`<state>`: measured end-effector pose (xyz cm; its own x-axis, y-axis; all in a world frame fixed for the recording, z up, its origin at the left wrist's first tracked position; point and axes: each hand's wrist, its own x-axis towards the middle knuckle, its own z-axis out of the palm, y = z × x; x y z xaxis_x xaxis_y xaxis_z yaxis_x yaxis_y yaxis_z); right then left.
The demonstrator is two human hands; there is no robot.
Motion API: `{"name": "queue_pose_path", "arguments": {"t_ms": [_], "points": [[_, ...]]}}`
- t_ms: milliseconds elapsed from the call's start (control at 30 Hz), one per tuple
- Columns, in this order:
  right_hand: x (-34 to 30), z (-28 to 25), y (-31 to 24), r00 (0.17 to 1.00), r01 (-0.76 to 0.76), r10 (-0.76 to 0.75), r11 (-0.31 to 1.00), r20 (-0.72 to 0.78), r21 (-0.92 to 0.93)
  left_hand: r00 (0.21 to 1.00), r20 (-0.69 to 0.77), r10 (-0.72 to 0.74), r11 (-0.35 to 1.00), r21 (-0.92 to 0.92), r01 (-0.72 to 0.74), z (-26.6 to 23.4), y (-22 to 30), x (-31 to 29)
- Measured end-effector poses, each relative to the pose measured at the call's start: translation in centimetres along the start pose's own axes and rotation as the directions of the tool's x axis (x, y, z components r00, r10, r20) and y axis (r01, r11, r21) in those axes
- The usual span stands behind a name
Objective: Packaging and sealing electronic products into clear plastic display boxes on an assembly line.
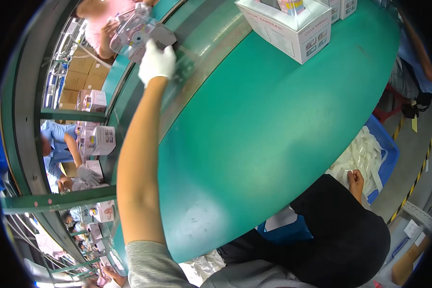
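My left arm reaches far out over the conveyor. My left hand (157, 63), in a white glove, is closed at the near edge of a boxed toy camera (138, 37). That package has a clear front and a pale toy with a round lens. My bare right hand (355, 184) is low on the right, fingers curled together against a heap of white strips (362, 156). What sits between those fingers is too small to make out. The strips fill a blue bin (390, 146).
A curved green table (254, 129) lies before me, with white printed cartons (293, 33) at its far edge. Beside it runs the conveyor (197, 57). Across it, a person in pink (105, 19) and one in blue (60, 139) stand near more boxes (101, 140). Green frame bars (62, 200) cross the left.
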<state>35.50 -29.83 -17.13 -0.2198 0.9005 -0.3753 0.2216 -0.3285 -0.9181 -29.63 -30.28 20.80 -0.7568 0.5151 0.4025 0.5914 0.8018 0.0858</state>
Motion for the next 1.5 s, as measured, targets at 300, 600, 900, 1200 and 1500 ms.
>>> {"name": "queue_pose_path", "arguments": {"t_ms": [300,600,900,1200,1500], "points": [[-2.8,-1.9,-0.4,0.994,-0.002,-0.012,0.992,-0.108,-0.127,0.965,-0.016,0.260,0.964,-0.044,-0.261,8.1,-5.1,8.6],[-4.9,2.5,-4.1,0.998,-0.014,0.008,0.996,-0.060,-0.090,0.813,0.118,0.570,0.821,-0.122,-0.558,8.9,-20.9,19.1],[-5.4,-0.7,-15.2,0.955,0.266,-0.263,0.964,-0.136,0.001,0.893,0.186,0.411,0.764,-0.605,-0.226,-8.3,-14.7,-5.4],[-3.7,-7.0,-34.8,0.810,0.582,-0.586,0.808,-0.022,-0.086,0.822,0.179,0.541,0.715,-0.612,-0.338,-16.0,-15.4,-22.3],[-8.9,2.2,-44.0,0.641,0.661,-0.608,0.748,0.469,0.067,0.866,0.011,0.499,0.690,-0.609,-0.390,-15.4,-18.8,-29.2]]}}
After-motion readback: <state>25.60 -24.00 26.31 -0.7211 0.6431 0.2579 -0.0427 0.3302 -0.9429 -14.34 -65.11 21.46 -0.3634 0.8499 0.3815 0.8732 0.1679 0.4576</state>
